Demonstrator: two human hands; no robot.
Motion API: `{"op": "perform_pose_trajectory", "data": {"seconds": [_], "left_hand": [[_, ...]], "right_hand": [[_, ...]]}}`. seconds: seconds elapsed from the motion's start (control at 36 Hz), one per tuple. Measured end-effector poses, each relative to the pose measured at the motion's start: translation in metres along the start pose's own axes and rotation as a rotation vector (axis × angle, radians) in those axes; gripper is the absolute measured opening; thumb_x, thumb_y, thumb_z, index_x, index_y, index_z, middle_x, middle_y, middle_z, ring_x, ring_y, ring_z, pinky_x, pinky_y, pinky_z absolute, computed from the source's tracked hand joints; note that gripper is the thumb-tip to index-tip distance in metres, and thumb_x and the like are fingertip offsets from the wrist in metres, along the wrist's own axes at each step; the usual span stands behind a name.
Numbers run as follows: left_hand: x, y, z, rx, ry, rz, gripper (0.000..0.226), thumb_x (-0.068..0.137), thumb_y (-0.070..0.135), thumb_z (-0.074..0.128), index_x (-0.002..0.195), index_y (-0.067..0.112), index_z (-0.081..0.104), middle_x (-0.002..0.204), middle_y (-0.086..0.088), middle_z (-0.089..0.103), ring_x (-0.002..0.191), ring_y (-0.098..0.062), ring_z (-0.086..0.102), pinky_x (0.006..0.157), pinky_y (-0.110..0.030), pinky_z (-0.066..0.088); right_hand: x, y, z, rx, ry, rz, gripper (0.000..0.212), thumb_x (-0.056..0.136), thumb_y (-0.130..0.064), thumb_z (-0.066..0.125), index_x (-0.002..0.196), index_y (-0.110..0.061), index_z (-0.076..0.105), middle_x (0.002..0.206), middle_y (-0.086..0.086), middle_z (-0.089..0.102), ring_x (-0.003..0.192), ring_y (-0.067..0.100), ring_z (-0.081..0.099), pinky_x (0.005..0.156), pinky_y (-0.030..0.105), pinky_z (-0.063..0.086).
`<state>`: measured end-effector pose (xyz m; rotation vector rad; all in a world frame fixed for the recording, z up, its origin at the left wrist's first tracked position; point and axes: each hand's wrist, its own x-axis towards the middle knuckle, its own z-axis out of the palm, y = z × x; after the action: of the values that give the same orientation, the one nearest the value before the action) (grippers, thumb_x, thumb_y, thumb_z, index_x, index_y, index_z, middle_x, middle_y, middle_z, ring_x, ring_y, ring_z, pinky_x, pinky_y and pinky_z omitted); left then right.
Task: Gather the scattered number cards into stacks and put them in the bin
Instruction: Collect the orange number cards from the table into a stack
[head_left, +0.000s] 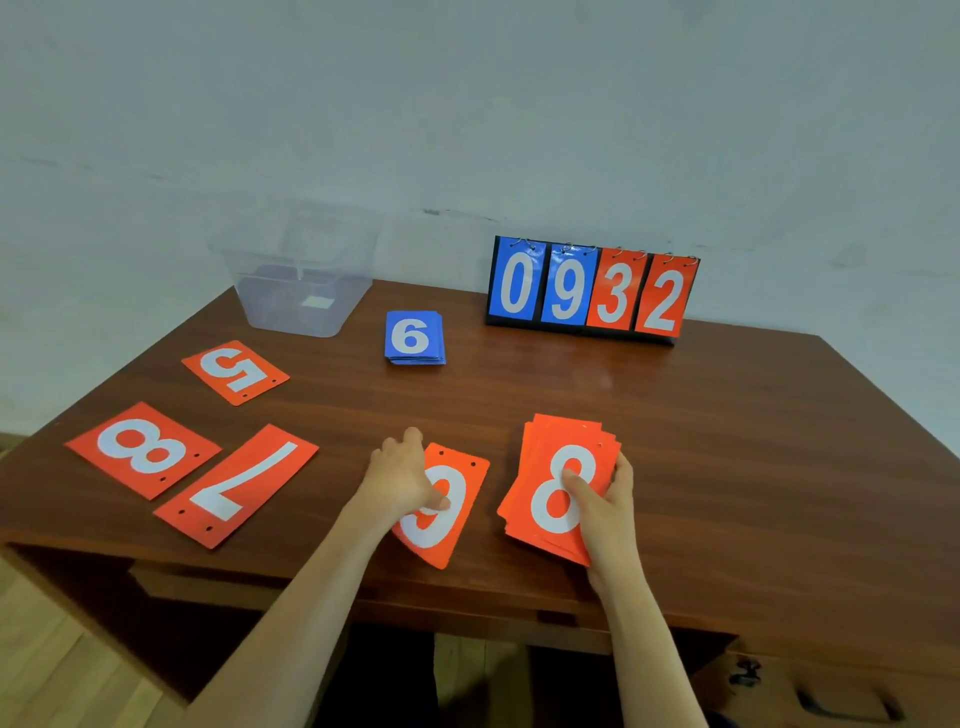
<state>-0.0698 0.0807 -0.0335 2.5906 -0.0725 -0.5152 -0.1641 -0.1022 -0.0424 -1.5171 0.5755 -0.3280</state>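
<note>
Three loose cards, the 8 card (143, 449), 7 card (236, 486) and 5 card (235, 371), lie at your 9 to 10 o'clock; the bin (298, 312) stands at 11. At 6, your left hand (400, 478) pinches the 9 card (452, 519) with curled fingers. At 5, your right hand (605, 506) grips the red stack (550, 467), thumb on top.

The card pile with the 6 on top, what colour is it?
Blue card pile, white number; clearest in the head view.
</note>
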Motion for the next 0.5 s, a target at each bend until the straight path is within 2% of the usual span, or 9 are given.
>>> {"op": "perform_pose_trajectory", "data": {"seconds": [0.08, 0.17, 0.22, 0.28, 0.36, 0.44, 0.5], "left_hand": [[0.0, -0.007, -0.003, -0.172, 0.031, 0.002, 0.059, 0.083, 0.024, 0.069, 0.133, 0.012, 0.04, 0.132, -0.009, 0.052, 0.118, -0.026, 0.052, 0.094, -0.038, 0.048], [-0.006, -0.01, -0.005, -0.468, 0.131, 0.081, 0.042, 0.091, 0.029, 0.059, 0.128, 0.014, 0.047, 0.126, -0.006, 0.057, 0.111, -0.023, 0.057, 0.088, -0.035, 0.049], [-0.013, -0.006, -0.008, -0.73, 0.137, 0.117, 0.039, 0.089, 0.029, 0.062, 0.124, 0.02, 0.048, 0.122, -0.003, 0.059, 0.105, -0.02, 0.06, 0.083, -0.035, 0.052], [-0.02, 0.002, -0.009, -0.87, 0.107, 0.153, 0.041, 0.084, 0.028, 0.067, 0.12, 0.023, 0.046, 0.115, 0.002, 0.06, 0.099, -0.017, 0.063, 0.074, -0.03, 0.055], [-0.028, 0.014, -0.002, -0.88, 0.07, 0.228, 0.042, 0.082, 0.028, 0.071, 0.116, 0.025, 0.046, 0.101, 0.012, 0.06, 0.085, -0.006, 0.063, 0.06, -0.019, 0.053], [-0.03, 0.022, 0.016, -0.721, 0.131, 0.342, 0.032, 0.082, 0.027, 0.071, 0.108, 0.021, 0.053, 0.098, 0.011, 0.062, 0.086, -0.005, 0.061, 0.062, -0.01, 0.048], [-0.027, 0.025, 0.027, -0.576, 0.232, 0.381, 0.03, 0.08, 0.026, 0.071, 0.104, 0.017, 0.056, 0.1, 0.006, 0.062, 0.09, -0.009, 0.059, 0.069, -0.015, 0.048]], "right_hand": [[0.003, 0.007, 0.0, -0.018, -0.002, -0.016, 0.057, 0.092, -0.011, 0.057, 0.143, -0.015, 0.033, 0.132, 0.004, 0.051, 0.102, 0.011, 0.051, 0.063, 0.012, 0.042], [0.005, 0.012, 0.002, -0.058, -0.002, -0.035, 0.057, 0.093, -0.014, 0.057, 0.143, -0.017, 0.032, 0.13, 0.001, 0.052, 0.102, 0.01, 0.052, 0.065, 0.011, 0.044], [0.005, 0.014, 0.005, -0.064, -0.012, -0.036, 0.06, 0.092, -0.02, 0.06, 0.143, -0.023, 0.03, 0.132, 0.002, 0.051, 0.105, 0.016, 0.057, 0.074, 0.023, 0.053], [0.005, 0.015, 0.01, -0.057, -0.034, -0.032, 0.061, 0.091, -0.025, 0.06, 0.143, -0.027, 0.028, 0.131, 0.0, 0.051, 0.105, 0.02, 0.059, 0.077, 0.032, 0.056], [0.002, 0.012, 0.017, 0.01, -0.08, -0.023, 0.052, 0.094, -0.027, 0.056, 0.139, -0.027, 0.03, 0.116, -0.007, 0.056, 0.092, 0.012, 0.062, 0.062, 0.021, 0.056], [0.001, 0.009, 0.024, 0.084, -0.115, -0.008, 0.04, 0.098, -0.03, 0.048, 0.135, -0.029, 0.034, 0.112, -0.009, 0.059, 0.092, 0.013, 0.064, 0.061, 0.021, 0.056], [0.0, 0.007, 0.029, 0.115, -0.126, -0.009, 0.035, 0.099, -0.034, 0.043, 0.134, -0.031, 0.035, 0.114, -0.007, 0.06, 0.094, 0.014, 0.065, 0.064, 0.023, 0.057]]}}
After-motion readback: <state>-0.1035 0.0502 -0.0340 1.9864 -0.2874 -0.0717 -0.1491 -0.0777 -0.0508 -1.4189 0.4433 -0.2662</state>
